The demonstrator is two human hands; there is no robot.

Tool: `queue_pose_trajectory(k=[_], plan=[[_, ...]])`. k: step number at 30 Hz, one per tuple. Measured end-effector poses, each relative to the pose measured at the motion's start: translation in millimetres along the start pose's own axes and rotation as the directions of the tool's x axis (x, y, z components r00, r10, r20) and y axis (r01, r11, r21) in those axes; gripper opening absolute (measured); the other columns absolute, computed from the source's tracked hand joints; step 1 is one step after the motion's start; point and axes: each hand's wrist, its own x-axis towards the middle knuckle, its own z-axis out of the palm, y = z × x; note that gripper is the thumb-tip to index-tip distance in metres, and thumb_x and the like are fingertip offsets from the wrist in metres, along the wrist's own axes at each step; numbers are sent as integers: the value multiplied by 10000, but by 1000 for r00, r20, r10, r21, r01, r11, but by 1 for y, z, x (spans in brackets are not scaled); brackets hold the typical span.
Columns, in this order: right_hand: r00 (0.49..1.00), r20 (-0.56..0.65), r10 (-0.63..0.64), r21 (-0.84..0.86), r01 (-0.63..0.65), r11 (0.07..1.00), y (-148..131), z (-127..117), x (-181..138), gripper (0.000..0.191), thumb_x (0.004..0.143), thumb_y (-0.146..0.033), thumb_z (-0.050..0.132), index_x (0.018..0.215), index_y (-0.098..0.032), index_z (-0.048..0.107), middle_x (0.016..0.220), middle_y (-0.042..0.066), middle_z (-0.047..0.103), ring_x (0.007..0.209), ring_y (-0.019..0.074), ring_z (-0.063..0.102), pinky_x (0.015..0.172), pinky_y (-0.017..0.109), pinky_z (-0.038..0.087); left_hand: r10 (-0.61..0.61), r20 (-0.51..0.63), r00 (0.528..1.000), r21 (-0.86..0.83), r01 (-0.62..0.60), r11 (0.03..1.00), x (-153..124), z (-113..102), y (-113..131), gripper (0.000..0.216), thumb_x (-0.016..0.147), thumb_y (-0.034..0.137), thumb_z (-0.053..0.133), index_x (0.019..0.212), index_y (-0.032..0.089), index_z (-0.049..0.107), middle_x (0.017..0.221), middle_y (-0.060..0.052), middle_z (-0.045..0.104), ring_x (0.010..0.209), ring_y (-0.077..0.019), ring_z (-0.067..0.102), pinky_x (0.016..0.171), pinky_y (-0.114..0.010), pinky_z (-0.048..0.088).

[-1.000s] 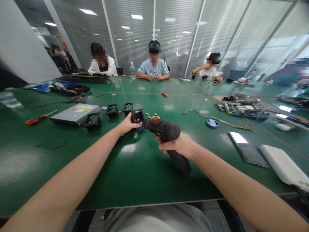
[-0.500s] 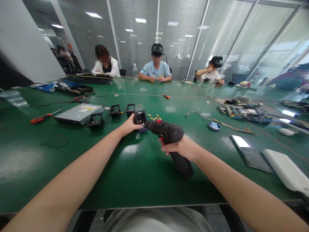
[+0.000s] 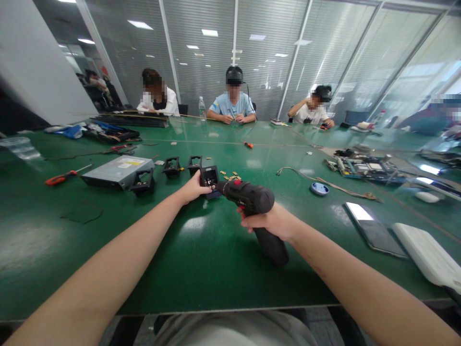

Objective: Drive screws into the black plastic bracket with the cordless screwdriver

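My right hand (image 3: 268,221) is wrapped round the grip of a black electric screwdriver (image 3: 252,199) with a red switch. Its tip points left into a small black plastic frame part (image 3: 208,176) standing on the green table (image 3: 201,250). My left hand (image 3: 192,188) is closed on the left side of that part and holds it steady. Three similar black frame parts (image 3: 171,166) lie just to the left, and small brass-coloured pieces (image 3: 230,175) are scattered right behind the drill's nose.
A grey optical drive (image 3: 117,171) and a red-handled screwdriver (image 3: 59,178) lie at the left. A blue round dish (image 3: 319,188), a cable, a circuit board (image 3: 363,166), a phone (image 3: 370,229) and a white box (image 3: 427,252) are at the right. Three people sit at the far side.
The view shifted slightly over the second. Both hands stay in place, the drill tip still in the black part.
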Motion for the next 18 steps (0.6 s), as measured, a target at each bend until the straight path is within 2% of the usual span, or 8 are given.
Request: queue_pose_trajectory(k=[7, 14, 18], plan=[[1000, -6, 10, -7, -10, 1000, -6, 2, -2, 294, 580, -175, 750, 835, -168, 604, 701, -20, 596, 549, 147, 580, 546, 291, 438, 10, -13, 1000, 4, -10, 1000, 2, -1, -5, 777, 532, 214, 859, 1228, 196, 513, 1073, -37, 655, 975, -225, 651, 969, -447, 498], [999, 42, -18, 24, 17, 1000, 1, -2, 0, 257, 646, -135, 749, 869, -167, 625, 736, -16, 625, 578, 139, 592, 569, 280, 467, 16, -57, 998, 46, -13, 999, 4, -1, -10, 725, 544, 197, 792, 1217, 194, 522, 1039, -19, 641, 956, -216, 622, 945, -406, 484], [1000, 19, -3, 28, 3, 1000, -1, -2, 0, 298, 624, -116, 748, 895, -158, 631, 757, -10, 624, 585, 149, 607, 541, 274, 462, 16, -64, 998, 81, -11, 997, 5, 0, -9, 670, 564, 198, 742, 1196, 193, 519, 1050, -15, 635, 985, -216, 600, 983, -413, 464]])
